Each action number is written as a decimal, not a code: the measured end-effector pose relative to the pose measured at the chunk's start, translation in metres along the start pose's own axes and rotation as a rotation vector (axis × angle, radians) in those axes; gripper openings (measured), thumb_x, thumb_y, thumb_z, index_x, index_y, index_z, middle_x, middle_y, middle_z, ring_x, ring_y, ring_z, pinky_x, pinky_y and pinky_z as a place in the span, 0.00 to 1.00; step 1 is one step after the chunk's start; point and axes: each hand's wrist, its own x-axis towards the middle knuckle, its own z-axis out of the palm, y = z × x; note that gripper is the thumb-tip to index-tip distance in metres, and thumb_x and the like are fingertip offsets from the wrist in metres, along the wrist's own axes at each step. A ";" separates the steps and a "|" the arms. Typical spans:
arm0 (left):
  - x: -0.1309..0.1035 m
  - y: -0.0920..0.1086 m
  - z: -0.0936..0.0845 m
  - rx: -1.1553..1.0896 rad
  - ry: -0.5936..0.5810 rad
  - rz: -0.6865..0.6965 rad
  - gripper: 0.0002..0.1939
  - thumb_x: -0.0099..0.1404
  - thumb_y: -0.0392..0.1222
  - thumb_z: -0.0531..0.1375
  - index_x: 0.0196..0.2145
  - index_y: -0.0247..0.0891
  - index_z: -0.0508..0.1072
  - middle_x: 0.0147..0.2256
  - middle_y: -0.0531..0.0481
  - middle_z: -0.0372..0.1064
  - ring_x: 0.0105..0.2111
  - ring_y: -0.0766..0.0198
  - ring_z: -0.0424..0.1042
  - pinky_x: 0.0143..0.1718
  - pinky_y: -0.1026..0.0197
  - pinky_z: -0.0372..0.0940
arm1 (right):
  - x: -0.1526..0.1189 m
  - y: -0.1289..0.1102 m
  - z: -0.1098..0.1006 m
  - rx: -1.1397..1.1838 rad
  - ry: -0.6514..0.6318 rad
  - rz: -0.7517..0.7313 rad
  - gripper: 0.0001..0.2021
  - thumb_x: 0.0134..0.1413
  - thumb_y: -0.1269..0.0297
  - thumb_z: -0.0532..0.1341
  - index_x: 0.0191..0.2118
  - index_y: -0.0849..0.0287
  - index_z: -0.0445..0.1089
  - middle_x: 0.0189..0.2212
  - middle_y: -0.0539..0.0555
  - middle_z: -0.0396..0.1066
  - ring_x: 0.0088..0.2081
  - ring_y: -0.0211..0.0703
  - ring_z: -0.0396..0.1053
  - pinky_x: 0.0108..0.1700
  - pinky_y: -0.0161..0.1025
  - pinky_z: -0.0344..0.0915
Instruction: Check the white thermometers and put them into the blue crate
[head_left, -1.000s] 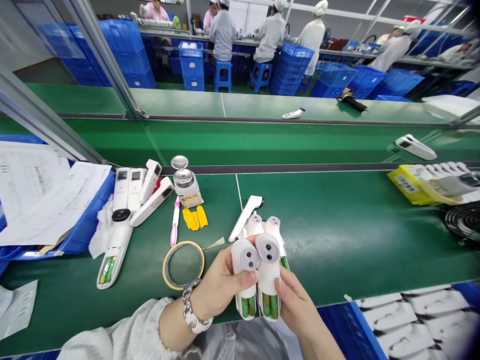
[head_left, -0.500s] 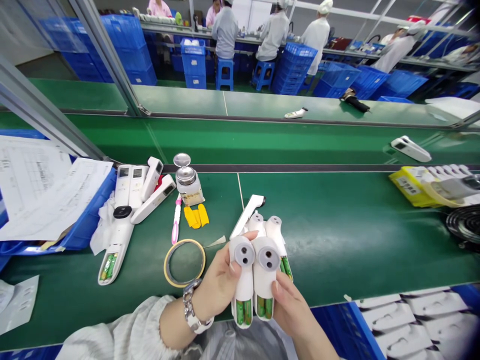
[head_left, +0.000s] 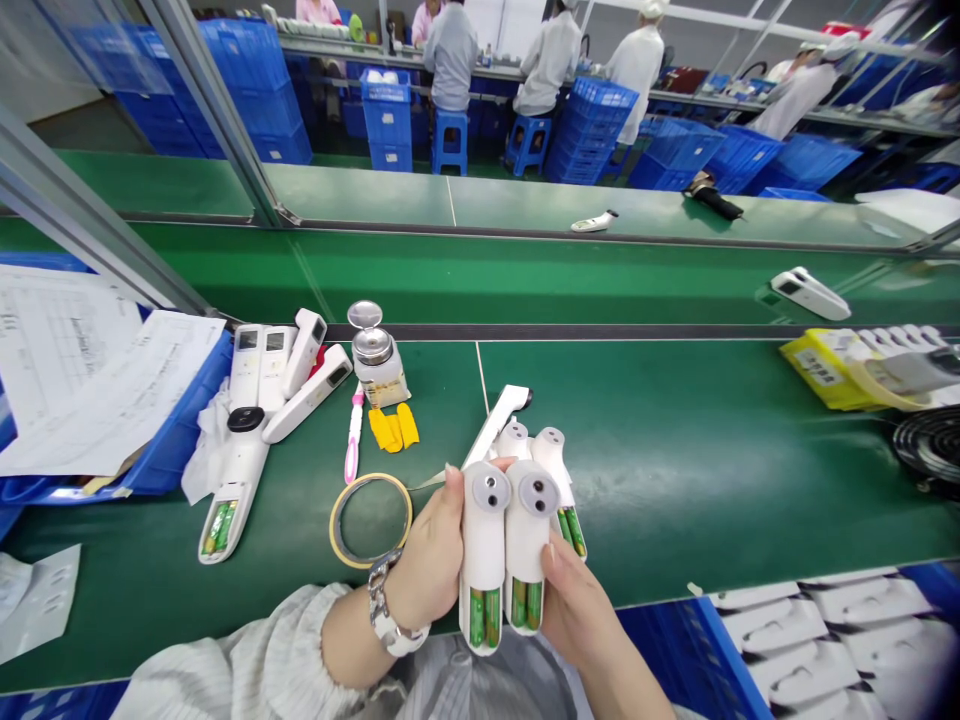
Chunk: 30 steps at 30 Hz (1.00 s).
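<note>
Two white infrared thermometers stand side by side between my hands, their round sensor ends up and green batteries showing in the uncovered handles. My left hand (head_left: 433, 550) is closed on the left thermometer (head_left: 482, 545), thumb raised along its side. Around the right thermometer (head_left: 527, 540) my right hand (head_left: 577, 600) is closed, its thumb on the edge. Just behind them lie more thermometers, one with batteries visible (head_left: 559, 470) and one on its side (head_left: 499, 420). A roll of tape (head_left: 334, 525) rests left of my left hand, its loose end reaching toward my fingers.
At left are several thermometers (head_left: 246, 365), a pump bottle (head_left: 381, 375), yellow finger cots (head_left: 394, 430), a pink-and-white pen-like tool (head_left: 353, 440) and a blue bin of papers (head_left: 180, 400). Beyond runs a green belt (head_left: 525, 280) carrying a thermometer (head_left: 811, 293). A crate (head_left: 727, 650) holds white parts below right.
My left thumb has lifted off the front of the left thermometer to its side. Both held thermometers have shifted slightly. The thermometer on the belt has moved a little left.
</note>
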 end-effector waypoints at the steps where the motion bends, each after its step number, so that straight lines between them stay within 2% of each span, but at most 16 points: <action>1: 0.002 0.000 0.001 -0.057 0.006 -0.059 0.28 0.60 0.61 0.48 0.46 0.38 0.70 0.43 0.45 0.71 0.45 0.52 0.68 0.45 0.56 0.63 | 0.000 0.000 0.003 0.046 0.017 0.008 0.23 0.50 0.50 0.60 0.50 0.54 0.66 0.48 0.57 0.68 0.51 0.54 0.63 0.50 0.48 0.60; 3: 0.006 0.001 0.001 -0.156 0.011 -0.166 0.28 0.59 0.61 0.49 0.46 0.37 0.69 0.41 0.43 0.72 0.43 0.52 0.69 0.44 0.53 0.64 | 0.001 0.001 0.009 0.126 0.046 0.031 0.19 0.53 0.52 0.57 0.50 0.53 0.66 0.48 0.56 0.68 0.51 0.53 0.63 0.51 0.48 0.59; 6: 0.011 0.001 0.001 -0.241 0.016 -0.252 0.30 0.58 0.61 0.52 0.48 0.34 0.67 0.41 0.41 0.72 0.41 0.53 0.70 0.45 0.52 0.64 | 0.004 -0.001 0.014 0.185 0.100 0.058 0.17 0.55 0.53 0.55 0.49 0.51 0.67 0.49 0.53 0.67 0.52 0.51 0.62 0.52 0.49 0.59; 13: 0.013 0.003 0.002 -0.313 -0.009 -0.309 0.30 0.58 0.62 0.51 0.48 0.35 0.67 0.41 0.42 0.72 0.41 0.54 0.71 0.46 0.53 0.64 | 0.004 -0.004 0.015 0.232 0.119 0.076 0.18 0.52 0.54 0.57 0.48 0.53 0.66 0.49 0.52 0.68 0.53 0.52 0.60 0.52 0.48 0.59; 21: 0.015 0.006 0.004 -0.390 -0.015 -0.354 0.29 0.60 0.61 0.49 0.47 0.35 0.68 0.38 0.44 0.72 0.40 0.55 0.71 0.46 0.54 0.63 | 0.006 -0.002 0.011 0.260 0.055 0.059 0.17 0.56 0.55 0.54 0.50 0.52 0.64 0.47 0.52 0.69 0.50 0.49 0.63 0.52 0.46 0.58; 24: 0.017 0.008 0.003 -0.403 -0.051 -0.326 0.27 0.60 0.60 0.49 0.43 0.35 0.69 0.32 0.47 0.72 0.35 0.57 0.71 0.43 0.55 0.65 | 0.005 -0.002 0.007 0.203 0.060 0.059 0.17 0.57 0.54 0.53 0.49 0.53 0.66 0.43 0.53 0.71 0.44 0.47 0.67 0.45 0.43 0.63; 26: 0.016 0.011 0.003 -0.417 -0.021 -0.244 0.24 0.61 0.58 0.50 0.40 0.34 0.71 0.28 0.49 0.70 0.30 0.62 0.70 0.41 0.57 0.66 | 0.003 -0.002 0.003 0.146 0.093 0.019 0.16 0.56 0.54 0.55 0.45 0.57 0.68 0.36 0.54 0.72 0.36 0.44 0.69 0.37 0.38 0.66; 28: 0.014 0.016 0.003 -0.436 0.022 -0.140 0.21 0.62 0.55 0.50 0.38 0.34 0.71 0.28 0.49 0.68 0.27 0.66 0.68 0.40 0.60 0.66 | 0.001 -0.003 -0.001 0.126 0.111 -0.044 0.17 0.55 0.53 0.56 0.42 0.60 0.69 0.27 0.53 0.72 0.25 0.38 0.68 0.27 0.32 0.65; 30: 0.012 0.020 0.003 -0.434 0.025 -0.079 0.18 0.63 0.52 0.50 0.41 0.37 0.70 0.28 0.50 0.66 0.25 0.69 0.66 0.34 0.63 0.67 | -0.001 -0.004 -0.002 0.153 0.120 -0.078 0.19 0.55 0.50 0.54 0.42 0.61 0.69 0.21 0.51 0.70 0.18 0.34 0.64 0.20 0.29 0.61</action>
